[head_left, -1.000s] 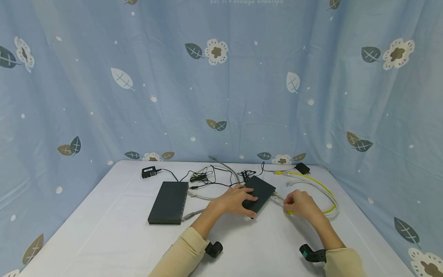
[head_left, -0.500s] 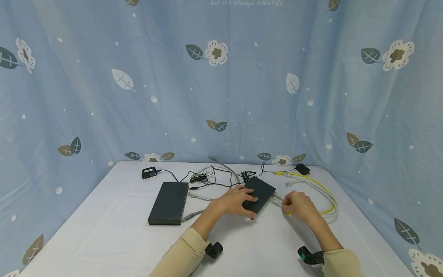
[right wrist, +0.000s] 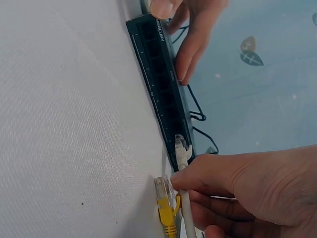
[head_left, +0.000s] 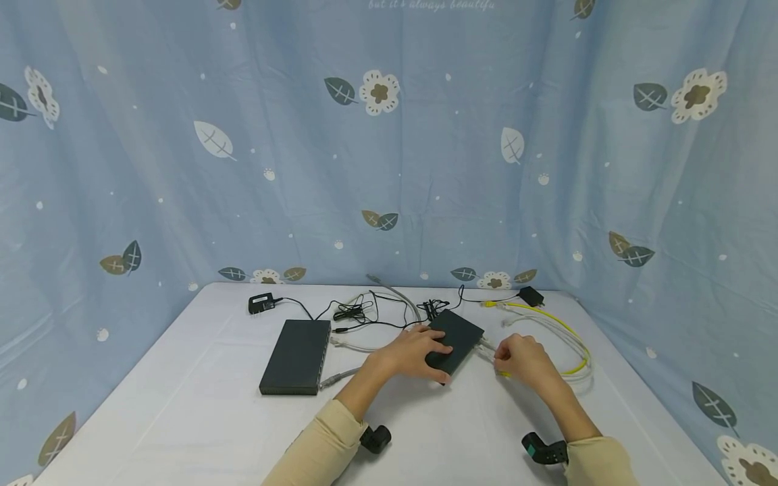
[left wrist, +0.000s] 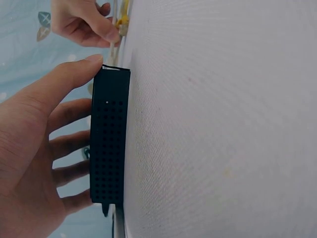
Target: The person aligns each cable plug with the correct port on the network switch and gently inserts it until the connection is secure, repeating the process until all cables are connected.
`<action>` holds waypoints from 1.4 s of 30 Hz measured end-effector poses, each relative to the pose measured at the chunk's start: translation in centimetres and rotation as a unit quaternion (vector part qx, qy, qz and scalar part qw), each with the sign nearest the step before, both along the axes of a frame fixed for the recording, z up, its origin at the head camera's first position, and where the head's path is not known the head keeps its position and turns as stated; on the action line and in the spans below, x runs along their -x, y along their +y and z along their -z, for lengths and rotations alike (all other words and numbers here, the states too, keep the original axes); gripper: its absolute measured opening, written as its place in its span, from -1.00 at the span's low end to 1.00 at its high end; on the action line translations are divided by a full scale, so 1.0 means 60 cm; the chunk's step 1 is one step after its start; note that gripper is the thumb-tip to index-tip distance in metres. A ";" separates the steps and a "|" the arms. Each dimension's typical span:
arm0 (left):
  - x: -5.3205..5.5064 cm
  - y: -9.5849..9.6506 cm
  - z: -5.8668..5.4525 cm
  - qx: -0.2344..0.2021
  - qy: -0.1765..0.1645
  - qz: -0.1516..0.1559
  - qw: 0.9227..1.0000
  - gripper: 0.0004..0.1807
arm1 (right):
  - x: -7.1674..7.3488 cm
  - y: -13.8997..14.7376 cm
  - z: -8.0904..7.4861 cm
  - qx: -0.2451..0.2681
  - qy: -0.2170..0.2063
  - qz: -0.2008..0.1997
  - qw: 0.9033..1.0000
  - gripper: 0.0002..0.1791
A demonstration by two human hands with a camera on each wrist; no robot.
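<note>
The left hand (head_left: 410, 351) lies spread over the small black box (head_left: 460, 335), fingers reaching across its top and thumb at its near corner. The right hand (head_left: 526, 361), just right of that box, pinches a white cable (right wrist: 185, 198) behind its clear plug (right wrist: 180, 142). The plug is at the far end of the box's row of ports — whether it sits inside a port, I cannot tell. A yellow plug (right wrist: 166, 204) is just beside the white cable; whether the fingers hold it too is unclear. Right of the box, yellow and white cables curve over the white table (head_left: 425, 445). Beyond the box lie black cords (head_left: 349, 312) and, off to its right, a power adapter (head_left: 531, 296). Well to its left rests a larger black box (head_left: 296, 356) — beyond it all hangs a blue curtain (head_left: 389, 169).
</note>
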State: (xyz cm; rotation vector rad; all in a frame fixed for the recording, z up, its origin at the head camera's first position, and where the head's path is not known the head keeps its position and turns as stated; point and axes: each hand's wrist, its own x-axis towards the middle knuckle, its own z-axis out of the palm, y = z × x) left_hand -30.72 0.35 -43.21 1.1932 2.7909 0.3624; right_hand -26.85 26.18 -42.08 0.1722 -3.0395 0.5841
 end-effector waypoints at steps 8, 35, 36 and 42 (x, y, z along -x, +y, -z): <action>-0.002 0.000 -0.004 0.002 -0.002 -0.005 1.000 -0.30 | 0.002 -0.003 0.002 0.000 -0.005 0.003 1.000 -0.89; -0.021 0.009 -0.021 -0.002 0.002 -0.016 1.000 -0.36 | 0.001 -0.003 0.002 0.017 0.001 -0.008 1.000 -0.88; -0.021 0.011 -0.020 -0.003 0.002 -0.017 1.000 -0.37 | 0.001 -0.003 0.002 0.017 -0.001 -0.006 1.000 -0.88; -0.016 0.012 -0.014 -0.003 0.001 -0.018 1.000 -0.40 | 0.001 -0.003 0.003 0.017 -0.006 0.001 1.000 -0.87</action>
